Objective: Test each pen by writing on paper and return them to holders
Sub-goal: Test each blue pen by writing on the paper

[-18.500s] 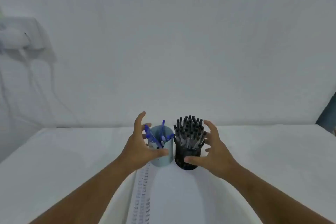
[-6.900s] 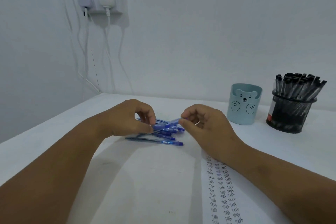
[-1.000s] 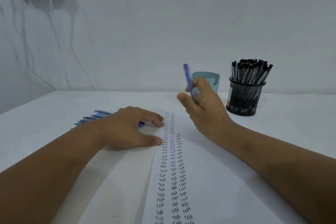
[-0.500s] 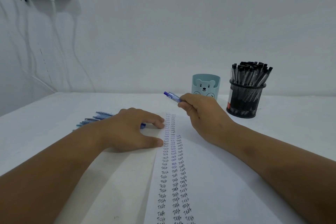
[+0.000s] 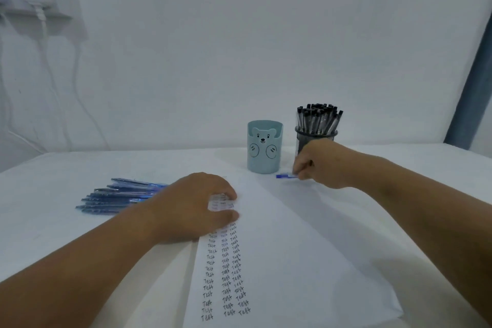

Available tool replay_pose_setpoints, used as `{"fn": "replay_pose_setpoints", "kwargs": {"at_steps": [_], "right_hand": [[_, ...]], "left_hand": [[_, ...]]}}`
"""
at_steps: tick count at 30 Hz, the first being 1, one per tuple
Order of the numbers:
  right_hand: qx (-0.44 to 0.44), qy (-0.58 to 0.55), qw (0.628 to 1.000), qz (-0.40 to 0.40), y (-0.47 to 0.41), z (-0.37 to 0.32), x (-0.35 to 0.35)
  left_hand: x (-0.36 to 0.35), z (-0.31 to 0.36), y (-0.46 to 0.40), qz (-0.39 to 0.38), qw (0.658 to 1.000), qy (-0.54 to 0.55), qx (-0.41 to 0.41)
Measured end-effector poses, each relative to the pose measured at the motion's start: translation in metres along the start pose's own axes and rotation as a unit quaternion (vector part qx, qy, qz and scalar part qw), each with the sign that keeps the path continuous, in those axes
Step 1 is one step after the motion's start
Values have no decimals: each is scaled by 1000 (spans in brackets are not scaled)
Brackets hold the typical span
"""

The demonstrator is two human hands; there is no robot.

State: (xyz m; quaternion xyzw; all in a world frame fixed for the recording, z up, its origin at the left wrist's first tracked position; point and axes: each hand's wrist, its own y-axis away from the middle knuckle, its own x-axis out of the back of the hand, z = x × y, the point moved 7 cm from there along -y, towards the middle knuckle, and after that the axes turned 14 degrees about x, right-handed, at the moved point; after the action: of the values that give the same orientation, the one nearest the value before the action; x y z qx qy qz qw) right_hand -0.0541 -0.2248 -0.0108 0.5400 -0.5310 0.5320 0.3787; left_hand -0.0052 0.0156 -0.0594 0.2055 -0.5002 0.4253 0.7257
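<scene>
Blue pen (image 5: 286, 176) pinched by right hand (image 5: 320, 164), beside bear holder (image 5: 264, 150)

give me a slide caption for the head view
Right hand sets a blue pen beside the bear holder; left hand steadies the paper.

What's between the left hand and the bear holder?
In the head view, only the bare top of the paper lies between the left hand and the bear holder.
</scene>
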Motion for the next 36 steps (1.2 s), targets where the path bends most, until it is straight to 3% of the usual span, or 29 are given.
{"fn": "replay_pose_setpoints", "kwargs": {"at_steps": [7,19,28,36], "right_hand": [[-57,75,995,10,45,54,2],[-52,101,993,6,49,50,-3],[109,8,994,-10,6,-71,-15],[209,7,978,-17,-25,-115,-53]], "left_hand": [[0,0,5,-15,997,81,-1],[3,6,7,9,996,85,-11],[53,-15,3,69,995,59,33],[76,-57,21,-69,990,-5,119]]}}
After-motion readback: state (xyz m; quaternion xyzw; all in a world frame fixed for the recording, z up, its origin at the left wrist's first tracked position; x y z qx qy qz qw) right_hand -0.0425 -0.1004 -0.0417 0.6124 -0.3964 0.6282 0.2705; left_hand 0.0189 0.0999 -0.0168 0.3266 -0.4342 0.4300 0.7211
